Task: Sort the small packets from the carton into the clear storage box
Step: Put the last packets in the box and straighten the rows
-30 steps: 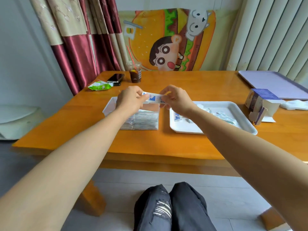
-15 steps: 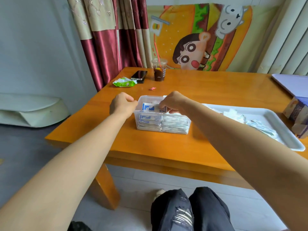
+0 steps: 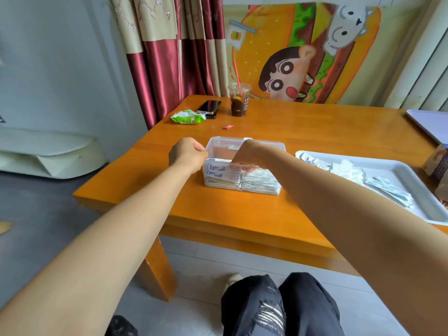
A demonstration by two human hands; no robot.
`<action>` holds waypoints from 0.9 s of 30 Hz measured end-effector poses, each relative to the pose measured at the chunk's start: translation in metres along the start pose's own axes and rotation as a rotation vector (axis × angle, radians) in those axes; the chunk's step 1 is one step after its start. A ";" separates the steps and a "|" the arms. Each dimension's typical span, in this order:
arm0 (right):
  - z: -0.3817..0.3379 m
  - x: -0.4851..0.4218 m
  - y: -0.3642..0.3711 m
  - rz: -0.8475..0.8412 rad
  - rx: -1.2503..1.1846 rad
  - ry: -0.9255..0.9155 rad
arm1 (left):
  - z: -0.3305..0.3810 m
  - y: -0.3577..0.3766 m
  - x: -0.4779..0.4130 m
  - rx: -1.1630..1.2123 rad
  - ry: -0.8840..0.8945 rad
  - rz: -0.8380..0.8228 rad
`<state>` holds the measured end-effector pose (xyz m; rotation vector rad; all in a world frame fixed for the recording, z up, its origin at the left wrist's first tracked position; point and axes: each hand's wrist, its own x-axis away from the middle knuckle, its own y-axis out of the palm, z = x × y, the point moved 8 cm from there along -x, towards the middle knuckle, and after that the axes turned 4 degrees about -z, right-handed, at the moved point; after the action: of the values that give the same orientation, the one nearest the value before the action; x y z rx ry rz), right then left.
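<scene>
The clear storage box [image 3: 264, 145] stands on the wooden table, filled with two stacks of small white and blue packets [image 3: 223, 175]. My right hand [image 3: 243, 154] reaches down into the box, its bent fingers holding a small packet [image 3: 238, 168] against the top of the stacks. My left hand [image 3: 188, 154] is curled into a fist against the box's left wall, with nothing visible in it. The carton [image 3: 440, 166] sits at the far right edge, partly cut off.
A white tray [image 3: 397, 166] with several loose packets lies right of the box. At the back left are an iced drink cup [image 3: 238, 100], a phone [image 3: 209, 106], a green wrapper [image 3: 186, 117] and a small red scrap [image 3: 228, 127]. A lilac tray [image 3: 429, 123] is far right.
One second ago both hands held a packet above the table. My right hand then carried it down into the box while my left hand let go and moved beside the box. The view shifted left.
</scene>
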<state>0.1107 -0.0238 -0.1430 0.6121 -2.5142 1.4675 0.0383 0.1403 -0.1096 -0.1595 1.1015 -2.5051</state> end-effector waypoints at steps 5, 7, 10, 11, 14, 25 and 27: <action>-0.007 0.019 -0.017 0.034 -0.117 -0.152 | 0.017 -0.011 0.007 -0.053 0.080 0.127; -0.007 0.034 -0.032 0.085 -0.216 -0.282 | 0.037 -0.011 0.013 -0.037 0.167 0.192; 0.014 0.060 -0.065 0.229 -0.325 -0.397 | 0.083 0.004 0.029 0.017 0.342 0.214; 0.027 0.067 -0.075 0.275 -0.354 -0.401 | 0.101 0.013 0.036 0.033 0.407 0.204; 0.081 0.083 -0.096 0.384 -0.410 -0.340 | 0.152 0.053 0.061 0.056 0.571 0.123; 0.271 0.099 -0.112 0.435 -0.074 -0.012 | 0.198 0.228 0.085 -0.059 0.582 -0.361; 0.270 0.089 -0.101 0.362 0.052 -0.043 | 0.194 0.241 0.080 -0.104 0.553 -0.407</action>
<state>0.0896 -0.3235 -0.1679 0.2002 -2.7353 1.6516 0.0907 -0.1716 -0.1567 0.3373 1.5405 -2.9494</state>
